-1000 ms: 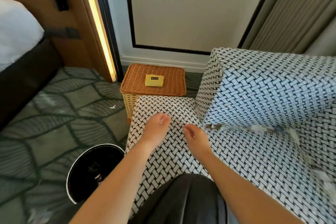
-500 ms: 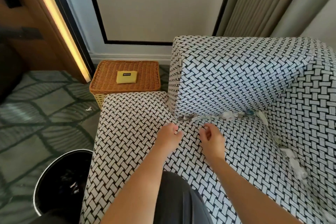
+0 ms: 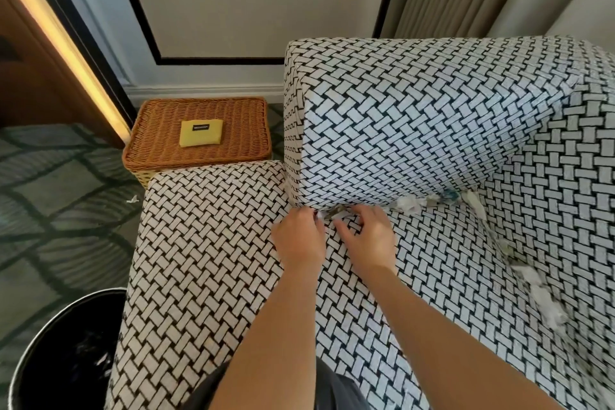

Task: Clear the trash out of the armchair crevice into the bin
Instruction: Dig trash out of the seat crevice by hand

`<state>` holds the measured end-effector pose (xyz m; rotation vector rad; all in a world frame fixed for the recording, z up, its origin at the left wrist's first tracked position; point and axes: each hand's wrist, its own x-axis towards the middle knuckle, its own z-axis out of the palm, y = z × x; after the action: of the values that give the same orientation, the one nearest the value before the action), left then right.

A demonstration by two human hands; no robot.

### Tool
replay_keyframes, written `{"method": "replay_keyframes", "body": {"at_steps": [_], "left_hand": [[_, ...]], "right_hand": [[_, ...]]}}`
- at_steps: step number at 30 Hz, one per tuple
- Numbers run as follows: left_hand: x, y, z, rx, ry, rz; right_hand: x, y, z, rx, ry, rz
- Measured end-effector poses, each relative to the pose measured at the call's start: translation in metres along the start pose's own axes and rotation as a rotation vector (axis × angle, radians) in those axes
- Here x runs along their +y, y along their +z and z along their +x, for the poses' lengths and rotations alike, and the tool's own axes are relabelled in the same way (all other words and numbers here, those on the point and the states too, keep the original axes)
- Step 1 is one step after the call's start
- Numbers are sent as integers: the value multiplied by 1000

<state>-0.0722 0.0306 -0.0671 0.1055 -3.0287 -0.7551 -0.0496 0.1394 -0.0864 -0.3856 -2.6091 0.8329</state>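
Left hand (image 3: 299, 238) and right hand (image 3: 367, 233) curl at crumpled scraps (image 3: 407, 206) in the basketweave armchair (image 3: 416, 130) crevice, grip unclear; wicker box (image 3: 243, 133) eleven o'clock, round bin (image 3: 50, 359) seven.

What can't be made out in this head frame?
Head view only:
- Left hand and right hand: whether the fingertips pinch any trash, because the knuckles hide them.
- Round black bin: cut off by the bottom edge, and its contents are too dark to tell.
- White paper scraps in the right crevice: blurred.
- Yellow packet on the woven wicker basket: label too small to read.
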Motion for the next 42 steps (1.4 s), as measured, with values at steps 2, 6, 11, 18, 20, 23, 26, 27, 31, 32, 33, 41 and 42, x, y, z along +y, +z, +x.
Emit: {"method": "replay_keyframes", "body": {"at_steps": [2,6,11,18,20,23,26,27,31,32,33,41,42], "left_hand": [[7,4,3,-5,-129,-20],[14,11,5,15,-264,-82],[14,8,6,-4,-290,-166],[6,-4,3,-67,-237,-291],[6,-8,0,-76,-214,-311],[8,-13,-5,-95,-222,-353],[10,-16,-10,-111,-248,-473],[10,-17,-12,-111,-254,-519],[14,-27,-20,-90,-272,-672],[14,-30,-20,-66,-276,-682],[13,-31,-20,-32,-272,-671],[8,-36,-22,157,-107,-517],[8,-35,-23,138,-51,-473]], "right_hand": [[0,2,2,-6,30,-15],[0,5,5,-6,55,-43],[-7,8,12,-44,110,-181],[-7,10,14,-37,58,-237],[-8,11,12,6,20,-203],[-8,10,8,39,-18,-148],[-9,7,1,20,22,-42],[-9,5,-2,20,41,5],[-14,-3,-21,22,72,177],[-15,-4,-26,11,75,217],[-16,-5,-29,-3,79,248],[-18,-12,-38,-21,188,335],[-19,-13,-37,-12,205,337]]}}
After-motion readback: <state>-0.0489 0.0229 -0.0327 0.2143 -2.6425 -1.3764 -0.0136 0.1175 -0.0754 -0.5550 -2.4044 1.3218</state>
